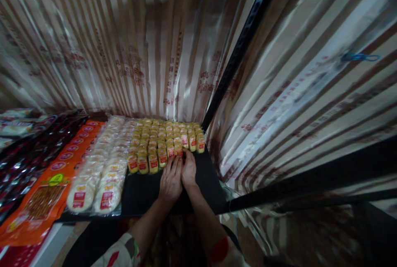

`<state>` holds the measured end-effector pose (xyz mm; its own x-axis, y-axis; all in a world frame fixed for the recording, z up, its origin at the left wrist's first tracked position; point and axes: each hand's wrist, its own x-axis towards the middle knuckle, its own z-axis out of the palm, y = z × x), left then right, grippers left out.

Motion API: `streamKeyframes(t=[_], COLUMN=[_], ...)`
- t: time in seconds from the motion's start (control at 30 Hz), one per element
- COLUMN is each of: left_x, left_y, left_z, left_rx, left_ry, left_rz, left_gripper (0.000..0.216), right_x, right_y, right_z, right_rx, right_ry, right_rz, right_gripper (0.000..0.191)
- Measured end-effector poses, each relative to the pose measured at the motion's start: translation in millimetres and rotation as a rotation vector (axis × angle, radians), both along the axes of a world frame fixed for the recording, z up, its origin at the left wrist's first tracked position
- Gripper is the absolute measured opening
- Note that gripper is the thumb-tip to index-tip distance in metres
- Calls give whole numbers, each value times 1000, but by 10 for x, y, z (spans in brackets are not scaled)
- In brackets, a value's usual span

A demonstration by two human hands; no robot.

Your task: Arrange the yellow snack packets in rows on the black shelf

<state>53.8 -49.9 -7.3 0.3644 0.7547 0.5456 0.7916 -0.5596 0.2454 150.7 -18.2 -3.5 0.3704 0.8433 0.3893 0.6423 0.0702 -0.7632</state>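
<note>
My left hand (170, 181) and my right hand (188, 170) lie side by side, palms down, on a black shelf (145, 194). Their fingertips press against the near edge of a block of small yellow packets (166, 140) with red labels, set upright in several rows. The fingers of both hands are held together and stretched forward, and neither hand grips a packet.
Left of the yellow packets lie rows of round white cakes in clear wrap (99, 176), then orange snack bags (49, 188) and dark red bags (25, 155). A black shelf post (238, 51) rises at the right. Striped plastic sheeting (124, 43) covers the walls.
</note>
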Motion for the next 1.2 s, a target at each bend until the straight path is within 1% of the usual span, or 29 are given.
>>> streamKeyframes(t=[0.13, 0.33, 0.43, 0.57, 0.7, 0.83, 0.93, 1.0, 1.07, 1.2], left_x=[15, 16, -6, -55, -114, -237, -390, -499, -596, -771], left_y=[6, 9, -2, -55, -185, -451, -753, -991, -1233, -1633], left_z=[-12, -18, 4, 100, 235, 300, 254, 176, 65, -244], left_rx=[-42, -24, -12, 1, -22, -64, -106, -166, -265, -567], left_ry=[25, 16, -16, -71, -125, -160, -200, -198, -155, 6], left_rz=[13, -9, -27, -115, -178, -247, -309, -356, -378, -305], left_gripper=[50, 47, 45, 41, 35, 31, 29, 29, 27, 27], right_x=[2, 7, -5, -35, -78, -150, -216, -253, -277, -300], right_y=[23, -12, -78, -290, -675, -1171, -1522, -1708, -1851, -2036], right_z=[1, 14, 46, 109, 164, 166, 96, 14, -86, -284], right_rx=[-26, -3, 12, 44, 37, 7, -60, -120, -221, -543], right_ry=[-1, -7, -38, -40, 3, 79, 51, -15, -113, -336], right_rz=[2, -5, -27, -38, -33, -10, 18, 44, 104, 282], right_gripper=[38, 39, 43, 45, 39, 30, 26, 25, 25, 21])
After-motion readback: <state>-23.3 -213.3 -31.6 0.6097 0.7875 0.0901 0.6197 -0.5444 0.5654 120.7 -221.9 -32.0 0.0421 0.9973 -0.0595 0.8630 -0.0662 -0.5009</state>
